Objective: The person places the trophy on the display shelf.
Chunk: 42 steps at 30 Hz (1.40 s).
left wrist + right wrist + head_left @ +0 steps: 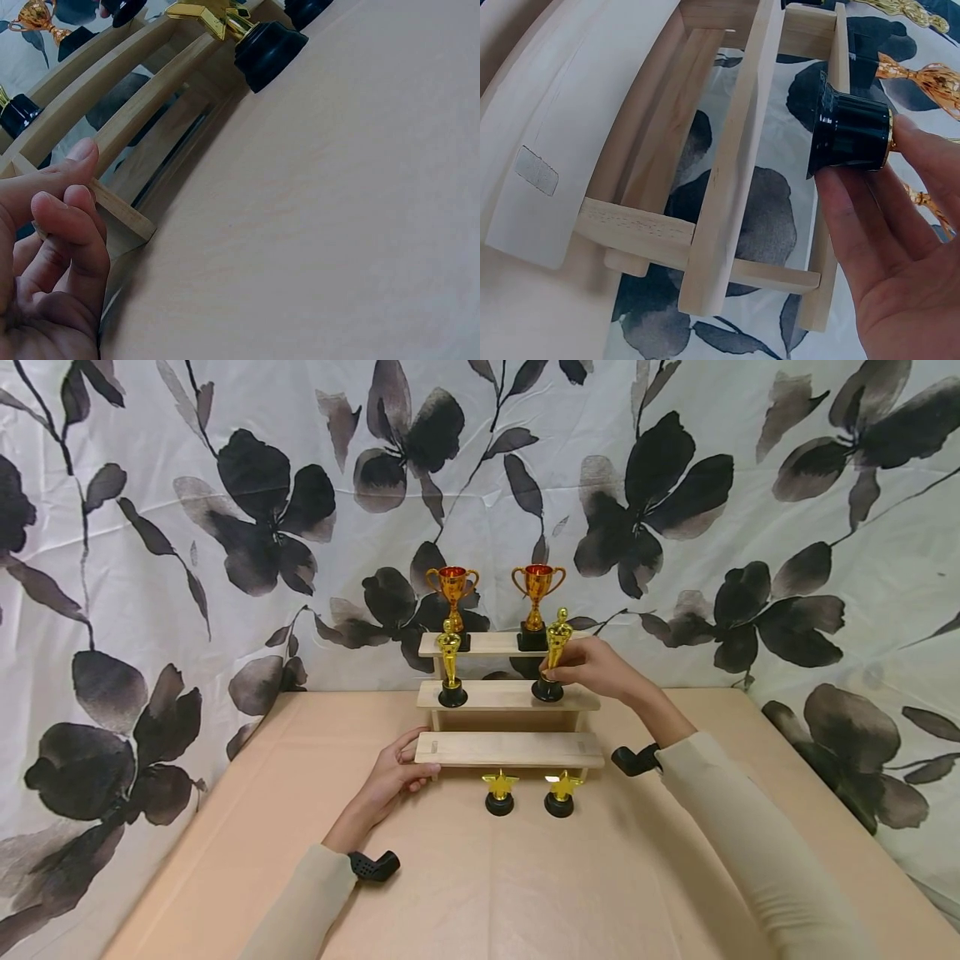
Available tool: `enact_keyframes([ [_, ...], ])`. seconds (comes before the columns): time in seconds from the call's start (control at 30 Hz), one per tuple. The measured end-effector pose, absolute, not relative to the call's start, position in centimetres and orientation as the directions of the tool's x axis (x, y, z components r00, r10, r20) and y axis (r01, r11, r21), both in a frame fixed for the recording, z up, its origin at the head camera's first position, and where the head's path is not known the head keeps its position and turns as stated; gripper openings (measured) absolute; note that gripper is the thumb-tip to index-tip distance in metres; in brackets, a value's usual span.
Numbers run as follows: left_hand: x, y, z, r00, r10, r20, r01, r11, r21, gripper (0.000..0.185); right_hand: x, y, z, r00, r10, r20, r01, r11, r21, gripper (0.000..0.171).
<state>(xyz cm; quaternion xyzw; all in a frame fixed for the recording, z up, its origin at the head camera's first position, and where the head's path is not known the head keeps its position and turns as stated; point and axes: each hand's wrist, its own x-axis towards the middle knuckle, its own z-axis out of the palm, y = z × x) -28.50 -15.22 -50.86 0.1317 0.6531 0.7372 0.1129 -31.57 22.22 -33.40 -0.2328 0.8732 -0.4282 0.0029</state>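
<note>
A three-step wooden stand (510, 748) sits at the back of the table. My right hand (581, 667) pinches a gold figure statuette (556, 647) just above its black base (851, 131), on the right of the middle step. A matching statuette (450, 664) stands at that step's left end. My left hand (393, 772) grips the left end of the bottom step, fingers (67, 202) curled against the wood (135, 124). Two gold cup trophies (452, 593) (537, 595) stand on the top step.
Two small gold star trophies (499, 792) (561, 792) on black bases stand on the tan table (525, 885) just in front of the bottom step. A white cloth with black flowers (225, 527) hangs behind and at both sides.
</note>
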Motion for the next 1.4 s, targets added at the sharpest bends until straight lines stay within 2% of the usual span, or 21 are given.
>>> enact_keyframes([
  [0.27,-28.6,-15.3,-51.0,-0.939,0.341,0.051,0.012,-0.115,0.993,0.085,-32.0,21.8,-33.8,-0.886,-0.420,0.196,-0.408,0.506,-0.760,0.022],
  [0.6,-28.6,-15.2,-51.0,-0.938,0.343,0.051,0.009,-0.122,0.992,0.086,-32.8,21.4,-34.5,-0.904,-0.395,0.162,-0.376,0.557,-0.740,0.022],
  [1.4,-29.0,-15.2,-51.1,-0.940,0.339,0.043,-0.001,-0.128,0.992,0.087,-33.6,21.1,-35.7,-0.904,-0.385,0.188,-0.400,0.602,-0.691,0.020],
])
